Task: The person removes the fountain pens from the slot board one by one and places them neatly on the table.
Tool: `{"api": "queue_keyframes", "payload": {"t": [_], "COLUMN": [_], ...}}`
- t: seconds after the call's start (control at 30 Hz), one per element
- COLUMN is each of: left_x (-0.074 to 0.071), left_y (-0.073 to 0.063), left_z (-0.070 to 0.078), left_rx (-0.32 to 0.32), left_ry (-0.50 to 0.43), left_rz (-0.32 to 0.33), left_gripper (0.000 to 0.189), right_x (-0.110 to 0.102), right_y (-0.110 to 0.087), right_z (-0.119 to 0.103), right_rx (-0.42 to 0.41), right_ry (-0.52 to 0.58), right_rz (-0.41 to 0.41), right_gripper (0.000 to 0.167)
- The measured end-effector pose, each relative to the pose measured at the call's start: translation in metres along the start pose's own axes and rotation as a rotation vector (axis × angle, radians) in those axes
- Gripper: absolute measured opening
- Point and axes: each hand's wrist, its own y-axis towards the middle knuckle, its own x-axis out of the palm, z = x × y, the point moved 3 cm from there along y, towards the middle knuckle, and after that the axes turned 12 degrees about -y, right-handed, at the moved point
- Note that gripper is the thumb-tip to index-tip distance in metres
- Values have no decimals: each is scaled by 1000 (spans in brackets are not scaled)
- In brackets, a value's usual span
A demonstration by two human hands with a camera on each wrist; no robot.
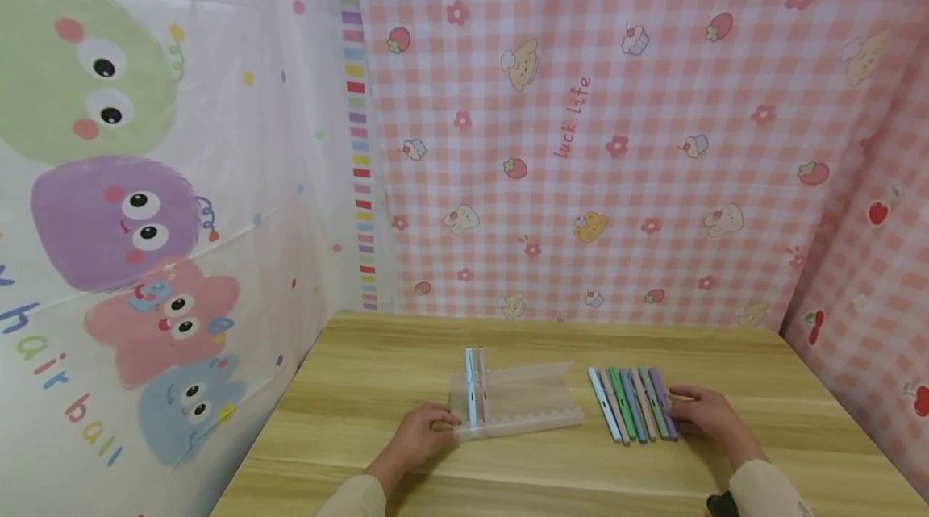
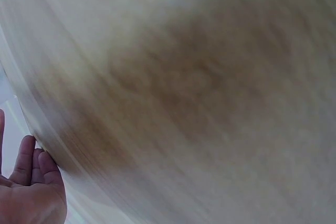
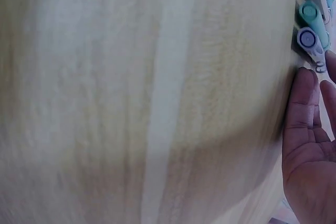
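A clear plastic pen tray (image 1: pixel 522 396) with a notched front strip lies on the table. A light blue pen (image 1: pixel 470 388) and a mauve pen (image 1: pixel 484 388) lie side by side in its left part. My left hand (image 1: pixel 423 435) holds the tray's left front corner between thumb and fingers. To the right of the tray, several pens lie in a slanted row, from a light blue one (image 1: pixel 604 406) past a green pen (image 1: pixel 622 400) to a purple pen (image 1: pixel 664 404). My right hand (image 1: pixel 707 418) is beside the purple pen, its extended fingers touching or very near it.
The wood-grain table (image 1: pixel 348 388) runs back to a pink checked curtain (image 1: pixel 581 178). A white printed cloth (image 1: pixel 290 138) hangs along the left side, and another pink cloth (image 1: pixel 871 283) on the right. A small black object (image 1: pixel 722 504) shows near my right sleeve.
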Motion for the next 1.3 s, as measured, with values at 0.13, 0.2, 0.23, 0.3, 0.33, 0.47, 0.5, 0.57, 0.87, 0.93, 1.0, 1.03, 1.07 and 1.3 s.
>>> {"api": "queue_keyframes", "payload": {"t": [0.13, 0.2, 0.23, 0.3, 0.33, 0.47, 0.5, 0.57, 0.87, 0.93, 1.0, 1.03, 1.07, 1.3], "left_x": [0, 0, 0, 0, 0, 0, 0, 1, 0, 0, 0, 0, 0, 0], "left_y": [0, 1, 1, 1, 1, 1, 1, 1, 2, 2, 2, 2, 1, 0], "left_z": [0, -1, -1, -2, -3, -4, -4, -4, -5, -6, -6, -6, -6, -3], "left_rx": [1, 2, 3, 5, 3, 8, 8, 13, 21, 25, 28, 26, 26, 6], "left_ry": [3, 7, 9, 13, 15, 11, 12, 14, 19, 17, 12, 11, 11, 1], "left_rz": [3, 3, 4, 5, 5, 12, 12, 12, 4, 4, 4, 3, 2, -5], "left_gripper": [17, 17, 17, 17, 17, 17, 17, 17, 18, 18, 18, 18, 18, 18], "right_x": [0, 0, 0, 0, 0, 0, 0, 0, -7, -7, -6, -4, -2, 19], "right_y": [1, 1, 1, 1, 2, 3, 2, 1, -7, -8, -8, -8, -8, -5], "right_z": [0, -1, 0, 0, 1, 2, 2, 1, -13, -19, -26, -30, -34, -51], "right_rx": [14, 24, 33, 35, 40, 46, 46, 43, -4, -25, -39, -46, -55, -57], "right_ry": [-7, -15, -19, -32, -34, -18, -13, -7, -56, -82, -90, -93, -94, -87], "right_rz": [3, 7, 13, 15, 18, 25, 27, 31, 105, 114, 115, 114, 111, 126], "right_gripper": [62, 62, 62, 62, 62, 62, 62, 62, 56, 55, 53, 53, 52, 51]}}
